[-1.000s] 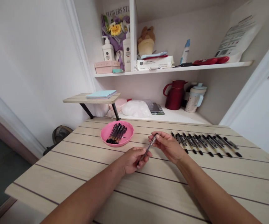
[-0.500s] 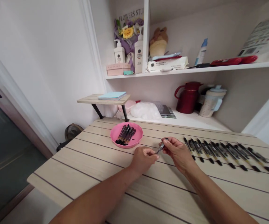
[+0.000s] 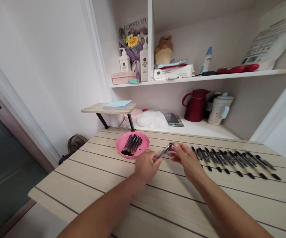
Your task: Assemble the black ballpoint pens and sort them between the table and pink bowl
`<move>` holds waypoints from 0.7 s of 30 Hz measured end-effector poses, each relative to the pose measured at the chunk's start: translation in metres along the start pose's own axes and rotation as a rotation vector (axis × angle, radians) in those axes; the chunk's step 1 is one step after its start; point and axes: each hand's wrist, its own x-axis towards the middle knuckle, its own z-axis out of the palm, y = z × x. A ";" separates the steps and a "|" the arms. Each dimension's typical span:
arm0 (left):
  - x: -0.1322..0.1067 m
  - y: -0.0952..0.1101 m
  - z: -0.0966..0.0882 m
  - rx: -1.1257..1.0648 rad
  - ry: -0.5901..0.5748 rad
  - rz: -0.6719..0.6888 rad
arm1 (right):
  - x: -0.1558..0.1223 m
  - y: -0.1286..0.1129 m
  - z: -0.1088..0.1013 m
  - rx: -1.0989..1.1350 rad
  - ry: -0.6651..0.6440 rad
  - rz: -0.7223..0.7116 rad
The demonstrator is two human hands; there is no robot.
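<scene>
Between my two hands, in front of me over the table, is a black gel pen, tilted up to the right. My left hand is closed around its lower end, which the fingers partly hide. At the upper, dark end, the fingertips of my right hand pinch the pen; the other fingers are loosely bent. A pink dish sits beyond my left hand, with several black pens bundled in it. To the right of my right hand, several pens with separate dark-ended pieces lie in a slanted row.
The table has wooden planks with dark grooves. A small raised stand carries blue paper behind the dish. A red jug and a lidded cup stand at the back, under a shelf with bottles and packets.
My left hand and the pen have moved slightly left, and the pen shows more of its length between my hands. My right hand's grip has slid toward its upper end. The view has shifted a little.
</scene>
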 end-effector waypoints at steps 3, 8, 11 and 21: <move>0.022 -0.007 -0.024 0.235 -0.079 -0.174 | 0.002 -0.016 -0.011 -0.041 0.059 0.001; 0.055 -0.024 -0.044 0.335 -0.154 -0.335 | 0.001 -0.027 -0.036 -0.162 0.076 0.010; 0.063 -0.029 -0.037 0.340 -0.205 -0.389 | -0.001 -0.021 -0.058 -0.280 0.077 0.027; 0.070 -0.022 -0.031 0.093 -0.252 -0.434 | -0.013 0.000 -0.141 -1.061 0.073 -0.048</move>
